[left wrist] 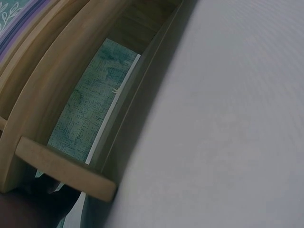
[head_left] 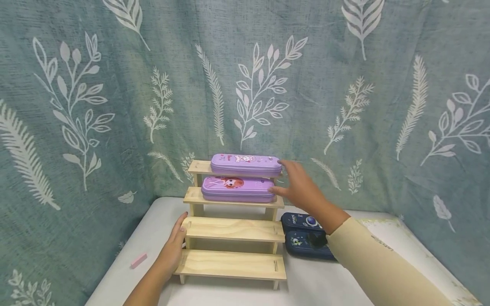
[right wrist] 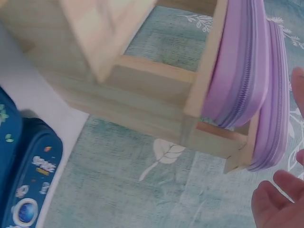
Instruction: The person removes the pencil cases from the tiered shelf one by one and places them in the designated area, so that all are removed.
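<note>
Two purple zippered pencil cases lie on a stepped wooden stand (head_left: pixel 229 229). The upper pencil case (head_left: pixel 245 165), on the top step, has a cartoon picture; the lower pencil case (head_left: pixel 237 189), one step down, has a big-eyed character on its lid. My right hand (head_left: pixel 296 185) is at their right ends with fingers and thumb spread. In the right wrist view, a gap shows between those fingers (right wrist: pixel 285 187) and the cases. My left hand (head_left: pixel 174 242) is against the stand's left side, fingers extended; the left wrist view shows it dark and partly hidden behind the wood.
Two dark blue pencil cases lie right of the stand: one with a space print (head_left: pixel 298 221), the nearer case (head_left: pixel 306 245) partly behind my right forearm. A small pink block (head_left: pixel 138 261) lies on the white tabletop (head_left: pixel 153 227) at left. Leaf-patterned green cloth (head_left: pixel 183 102) hangs behind.
</note>
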Available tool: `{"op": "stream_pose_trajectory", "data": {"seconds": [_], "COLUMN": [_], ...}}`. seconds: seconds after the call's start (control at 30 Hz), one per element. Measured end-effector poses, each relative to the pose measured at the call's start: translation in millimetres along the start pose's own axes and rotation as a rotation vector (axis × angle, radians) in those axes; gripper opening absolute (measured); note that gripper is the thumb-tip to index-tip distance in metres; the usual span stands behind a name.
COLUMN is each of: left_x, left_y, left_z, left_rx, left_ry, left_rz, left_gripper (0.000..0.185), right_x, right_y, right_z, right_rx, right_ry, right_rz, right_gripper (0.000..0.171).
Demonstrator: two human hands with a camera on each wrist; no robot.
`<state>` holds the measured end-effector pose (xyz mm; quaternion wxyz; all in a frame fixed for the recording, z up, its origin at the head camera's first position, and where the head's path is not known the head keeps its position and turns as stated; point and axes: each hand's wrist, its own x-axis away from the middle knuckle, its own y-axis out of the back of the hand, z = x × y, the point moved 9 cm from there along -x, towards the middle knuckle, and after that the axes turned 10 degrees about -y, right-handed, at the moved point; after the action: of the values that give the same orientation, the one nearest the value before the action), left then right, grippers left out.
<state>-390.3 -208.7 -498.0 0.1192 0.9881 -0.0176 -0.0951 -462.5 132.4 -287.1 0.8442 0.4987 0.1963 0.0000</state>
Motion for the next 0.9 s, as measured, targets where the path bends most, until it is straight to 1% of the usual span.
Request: {"op": "stream_pose_trajectory", "data": {"seconds": [0.13, 0.27, 0.37, 0.5, 0.6, 0.77, 0.9], "left_x": [0.0, -0.6, -1.4, -3.5, -4.3, -3.0, -1.1], "left_y": [-1.2, -1.7, -0.3, 0.3, -0.5, -2.2, -0.4], "left_z": [0.7, 0.8, 1.0, 0.5, 0.4, 1.0, 0.5], "left_rx": [0.017, 0.026, 0.021, 0.020, 0.030, 0.023, 0.014], "left_ry": [-0.005, -0.008, -0.008, -0.009, -0.013, -0.015, -0.009], "left_rz": [0.003, 0.009, 0.009, 0.005, 0.001, 0.013, 0.014], "left_gripper": [0.055, 0.054, 0.055, 0.055, 0.054, 0.056, 0.056], "right_x": [-8.7, -7.8, -4.9, 0.7, 5.5, 10.8, 15.1], "right_y": [4.6, 4.5, 1.8, -2.9, -9.1, -20.7, -32.3], "right_z": [10.4, 23.2, 34.8, 47.3, 52.4, 56.7, 64.1], "right_rx": [-0.007, 0.050, 0.100, 0.150, 0.162, 0.168, 0.191], "right_ry": [-0.014, -0.003, 0.033, 0.093, 0.120, 0.125, 0.120], "right_rz": [-0.022, -0.038, -0.060, -0.081, -0.071, -0.058, -0.012], "right_gripper": [0.085, 0.080, 0.079, 0.074, 0.069, 0.068, 0.076]}}
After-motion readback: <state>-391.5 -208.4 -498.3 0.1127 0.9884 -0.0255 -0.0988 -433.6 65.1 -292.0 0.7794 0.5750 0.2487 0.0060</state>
